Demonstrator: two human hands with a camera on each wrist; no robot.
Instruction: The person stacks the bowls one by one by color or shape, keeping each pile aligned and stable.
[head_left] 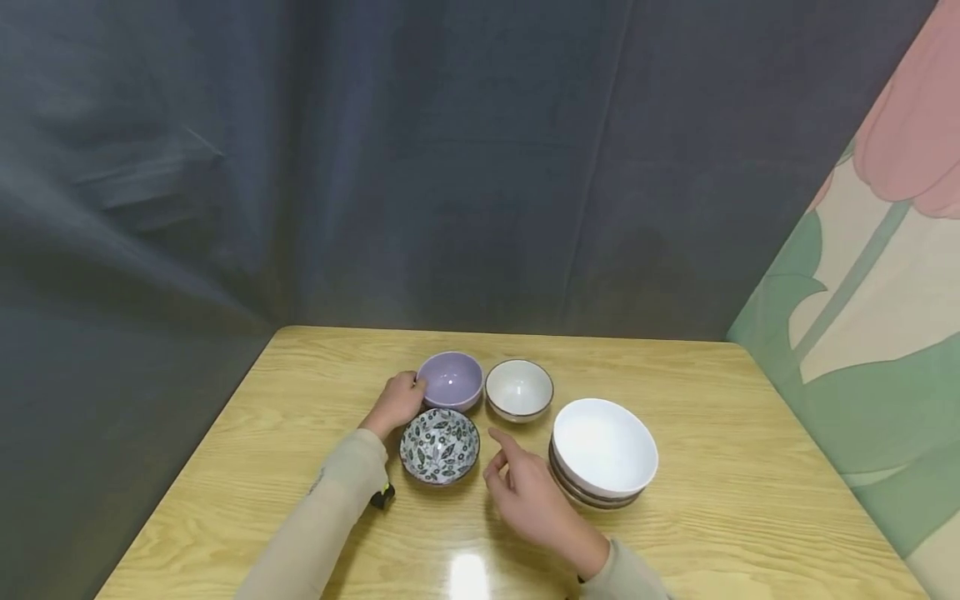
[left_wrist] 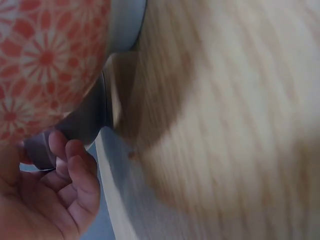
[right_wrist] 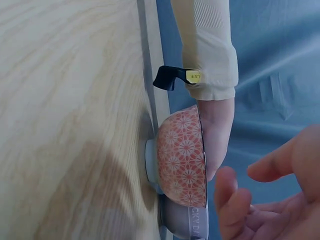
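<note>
My left hand (head_left: 400,402) pinches the left rim of a purple bowl (head_left: 450,379) at the back of the table; in the left wrist view its fingers (left_wrist: 82,185) lie against that bowl's outer side. Just in front stands a small bowl (head_left: 439,447) with a dark leaf pattern inside; its outside, red with white flowers, shows in the right wrist view (right_wrist: 182,155). To the right of this patterned bowl hovers my right hand (head_left: 532,500), index finger extended and nothing held. The purple bowl's side carries pale lettering (right_wrist: 195,220).
A white bowl (head_left: 519,388) with a dark rim stands right of the purple one. Farther right is a stack of larger bowls, a plain white bowl (head_left: 604,447) on top. Dark curtain (head_left: 465,167) hangs behind the wooden table (head_left: 720,500).
</note>
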